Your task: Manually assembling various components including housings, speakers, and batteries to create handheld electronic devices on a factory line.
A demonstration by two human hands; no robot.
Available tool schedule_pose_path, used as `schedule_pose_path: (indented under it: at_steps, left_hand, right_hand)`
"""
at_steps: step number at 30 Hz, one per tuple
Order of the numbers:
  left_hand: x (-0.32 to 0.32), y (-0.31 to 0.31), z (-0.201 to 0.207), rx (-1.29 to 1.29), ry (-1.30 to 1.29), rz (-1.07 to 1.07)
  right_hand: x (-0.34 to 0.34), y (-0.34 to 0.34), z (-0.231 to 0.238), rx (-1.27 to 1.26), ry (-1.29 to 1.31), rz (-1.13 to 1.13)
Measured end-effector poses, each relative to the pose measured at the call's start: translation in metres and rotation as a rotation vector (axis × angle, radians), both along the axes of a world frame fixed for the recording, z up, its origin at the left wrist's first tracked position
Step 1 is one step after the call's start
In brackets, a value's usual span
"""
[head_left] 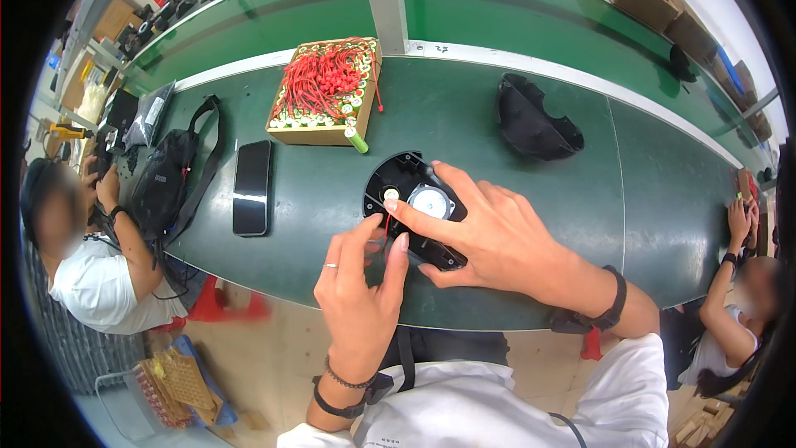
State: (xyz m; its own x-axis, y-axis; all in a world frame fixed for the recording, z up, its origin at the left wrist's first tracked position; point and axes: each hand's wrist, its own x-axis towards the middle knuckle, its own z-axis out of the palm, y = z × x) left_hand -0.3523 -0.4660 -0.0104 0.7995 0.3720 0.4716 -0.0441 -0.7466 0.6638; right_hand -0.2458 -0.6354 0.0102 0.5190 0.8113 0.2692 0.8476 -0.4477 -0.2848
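A round black plastic housing [385,174] lies on the green table in front of me. A silver speaker-like disc [431,202] sits inside it, beside a small pale round piece [390,195] that looks like the end of a battery cell. My right hand [506,236] grips the housing from the right, one fingertip touching the pale round piece and other fingers around the rim. At the lower left edge, my left hand [361,278] has its thumb and fingertips close together at a thin red wire [388,228]. The wire runs into the housing.
A cardboard box [315,134] of green-and-white battery cells with red wires stands beyond my hands. Right of it lies a black curved shell [537,120]. A phone [252,189] and black bag [162,191] lie left. People sit at both sides; a conveyor [514,29] runs behind.
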Motion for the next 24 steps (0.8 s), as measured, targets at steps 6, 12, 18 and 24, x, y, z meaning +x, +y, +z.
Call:
schedule_pose_path:
  at_steps: [6, 12, 18, 24]
  left_hand:
    - [0.011, 0.002, -0.012, -0.023, 0.006, -0.012]
    - [0.015, -0.002, -0.015, -0.042, -0.053, 0.041]
    - [0.018, -0.001, -0.016, -0.037, -0.06, 0.045]
    - [0.015, -0.001, -0.018, -0.046, -0.053, 0.046]
  right_hand:
    - [0.001, -0.002, 0.0, -0.014, 0.009, -0.018]
    - [0.002, -0.003, -0.003, 0.025, 0.017, -0.012]
    - [0.004, -0.003, -0.004, 0.033, 0.041, -0.01]
    - [0.004, -0.004, -0.003, -0.012, 0.014, -0.011]
